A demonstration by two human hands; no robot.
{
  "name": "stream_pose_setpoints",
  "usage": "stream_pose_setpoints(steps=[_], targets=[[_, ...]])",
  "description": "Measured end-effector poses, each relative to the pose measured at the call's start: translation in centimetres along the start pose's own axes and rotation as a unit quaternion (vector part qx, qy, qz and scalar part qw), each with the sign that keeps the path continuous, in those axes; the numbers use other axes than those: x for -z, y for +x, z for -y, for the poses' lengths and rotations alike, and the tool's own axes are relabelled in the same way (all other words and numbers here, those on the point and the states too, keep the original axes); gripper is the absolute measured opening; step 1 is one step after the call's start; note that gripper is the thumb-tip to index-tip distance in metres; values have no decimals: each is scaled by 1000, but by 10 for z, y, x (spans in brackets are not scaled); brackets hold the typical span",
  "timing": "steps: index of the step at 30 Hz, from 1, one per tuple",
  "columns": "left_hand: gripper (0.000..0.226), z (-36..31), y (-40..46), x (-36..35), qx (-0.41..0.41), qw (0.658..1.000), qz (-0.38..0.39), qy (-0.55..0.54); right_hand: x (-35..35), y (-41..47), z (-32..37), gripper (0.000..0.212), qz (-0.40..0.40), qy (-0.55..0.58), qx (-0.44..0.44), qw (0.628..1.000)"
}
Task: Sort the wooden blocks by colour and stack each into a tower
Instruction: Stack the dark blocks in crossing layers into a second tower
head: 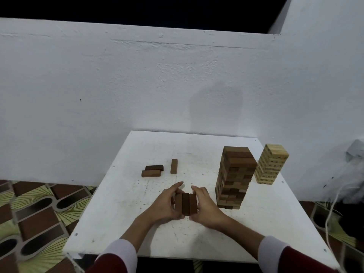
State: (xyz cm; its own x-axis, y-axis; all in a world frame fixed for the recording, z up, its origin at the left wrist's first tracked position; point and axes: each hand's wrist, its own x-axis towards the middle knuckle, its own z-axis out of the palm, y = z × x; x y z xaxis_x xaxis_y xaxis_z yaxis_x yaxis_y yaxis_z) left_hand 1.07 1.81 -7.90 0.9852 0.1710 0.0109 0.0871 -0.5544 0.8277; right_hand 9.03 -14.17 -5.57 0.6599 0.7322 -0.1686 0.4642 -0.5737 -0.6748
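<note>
Head view: on the white desk [110, 213], the left hand [167, 205] and right hand [206, 207] grip a row of three dark blocks [185, 203] from either side. Three loose blocks [153, 170] lie farther back. A brown tower [234, 176] and a pale tower [270, 164] stand right.

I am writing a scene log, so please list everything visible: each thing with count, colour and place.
white square table: one, centre
tall mixed brown wooden block tower: one, table right
pale light-wood block tower: one, right of it
loose brown wooden blocks: three, table left-centre
row of three brown wooden blocks: one, between the hands
white wall: behind
patterned floor: left
left hand: grips row
right hand: grips row
</note>
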Motion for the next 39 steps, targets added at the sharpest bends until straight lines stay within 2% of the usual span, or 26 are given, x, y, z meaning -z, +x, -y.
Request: stream_pose_setpoints(steps=[15, 26, 34, 39], targets=[[99, -1, -4, 0, 1, 1000, 12, -7, 5, -1, -1, 90, 30, 15, 40, 999], [99, -5, -6, 1, 12, 1000, 21, -10, 4, -1, 4, 89, 33, -6, 34, 999], [101, -10, -6, 7, 16, 1000, 13, -23, 8, 1, 17, 89, 19, -42, 45, 998], [98, -41, 0, 39, -21, 999, -26, -40, 34, 8, 45, 87, -17, -103, 103, 989]])
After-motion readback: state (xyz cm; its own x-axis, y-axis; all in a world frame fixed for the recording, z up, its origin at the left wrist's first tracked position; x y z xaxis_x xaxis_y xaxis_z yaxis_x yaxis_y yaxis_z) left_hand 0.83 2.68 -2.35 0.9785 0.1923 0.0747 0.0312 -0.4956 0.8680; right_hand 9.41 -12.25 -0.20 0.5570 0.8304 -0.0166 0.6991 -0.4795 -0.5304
